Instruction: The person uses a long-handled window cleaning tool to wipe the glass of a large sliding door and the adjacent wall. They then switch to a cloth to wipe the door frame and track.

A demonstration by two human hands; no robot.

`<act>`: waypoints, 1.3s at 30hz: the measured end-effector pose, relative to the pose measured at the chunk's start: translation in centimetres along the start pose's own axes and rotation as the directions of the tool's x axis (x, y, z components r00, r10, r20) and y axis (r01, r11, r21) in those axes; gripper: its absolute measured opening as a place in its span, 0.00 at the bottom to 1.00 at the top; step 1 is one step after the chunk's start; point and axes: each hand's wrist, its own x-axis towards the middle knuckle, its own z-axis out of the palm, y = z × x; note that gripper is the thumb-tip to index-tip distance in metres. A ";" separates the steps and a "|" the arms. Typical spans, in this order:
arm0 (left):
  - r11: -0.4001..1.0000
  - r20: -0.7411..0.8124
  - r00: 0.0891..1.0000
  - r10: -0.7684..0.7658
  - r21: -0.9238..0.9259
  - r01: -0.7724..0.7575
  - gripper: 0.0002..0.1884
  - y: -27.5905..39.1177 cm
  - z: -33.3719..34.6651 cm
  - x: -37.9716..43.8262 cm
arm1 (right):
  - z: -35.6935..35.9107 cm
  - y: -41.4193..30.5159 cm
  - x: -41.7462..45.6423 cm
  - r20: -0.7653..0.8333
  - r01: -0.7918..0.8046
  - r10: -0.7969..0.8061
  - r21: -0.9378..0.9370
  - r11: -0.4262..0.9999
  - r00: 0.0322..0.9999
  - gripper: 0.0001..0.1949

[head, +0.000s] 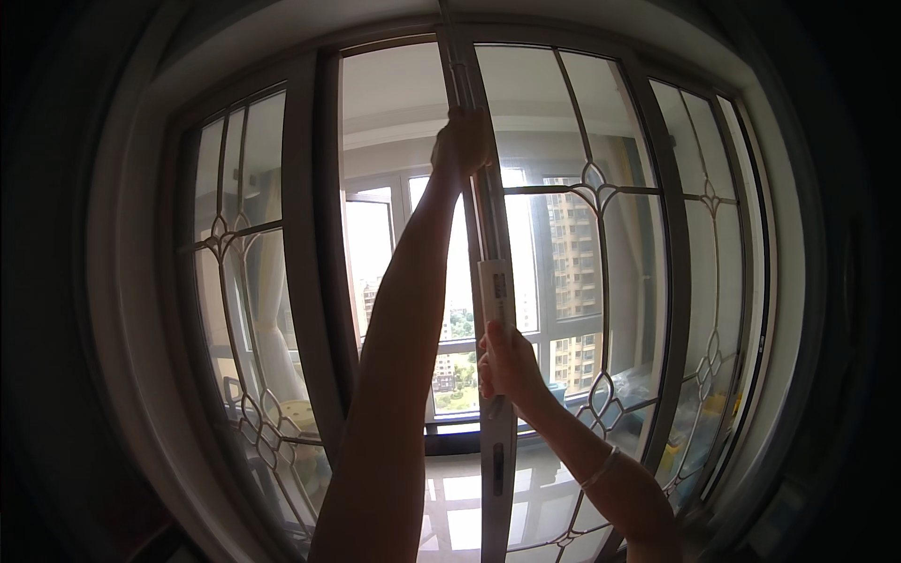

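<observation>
My left hand (461, 141) reaches high and is wrapped around the upper part of a slim metal pole (488, 218). Lower down, my right hand (505, 362) grips the pole's pale, wider handle section (496, 281), which bears a dark printed patch. The pole stands almost upright, along the edge frame (498, 521) of a sliding glass door panel. Its top end runs up towards the lintel, where its tip is too dim to make out. A recessed door pull (498, 468) shows in the frame below my right hand.
Glass panels with decorative metal strips (597, 190) stand on both sides. Left of the pole is an open doorway with a shiny tiled floor (457, 492) and windows beyond. Curtains (271, 324) and a yellow item (299, 415) show behind the left glass.
</observation>
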 end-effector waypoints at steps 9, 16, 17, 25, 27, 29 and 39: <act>0.996 -0.049 0.997 -0.060 0.068 0.064 0.15 -0.7 -3.4 0.8 | 0.3 -2.7 -0.3 0.034 -0.012 0.010 0.050 0.999 0.999 0.19; 0.980 -0.034 0.985 -0.169 -0.110 0.164 0.17 1.3 -0.7 0.1 | -2.4 -2.3 -1.9 -0.072 -0.045 0.046 0.021 0.999 0.996 0.23; 0.974 -0.023 0.984 -0.178 -0.144 0.173 0.18 0.7 -1.7 -0.1 | -0.9 -2.4 -1.9 -0.076 -0.075 0.077 0.030 0.997 0.994 0.23; 0.954 0.004 0.972 -0.236 -0.191 0.233 0.15 -7.9 -11.3 -2.8 | 13.9 1.7 0.4 0.076 -0.006 0.000 0.081 0.997 0.997 0.17; 1.000 -0.103 0.995 -0.007 -0.013 0.006 0.14 -11.7 -14.3 -3.7 | 17.5 3.0 1.0 0.112 -0.005 -0.004 0.079 0.997 0.994 0.17; 0.961 -0.115 0.973 -0.202 -0.215 0.174 0.16 -14.6 -18.0 -4.8 | 21.7 4.5 2.0 0.129 0.037 -0.047 0.077 0.996 0.991 0.17; 0.992 -0.072 0.990 -0.120 0.041 0.123 0.21 -27.5 -34.5 -7.7 | 46.1 8.9 5.5 0.195 0.031 -0.074 0.215 0.976 0.978 0.15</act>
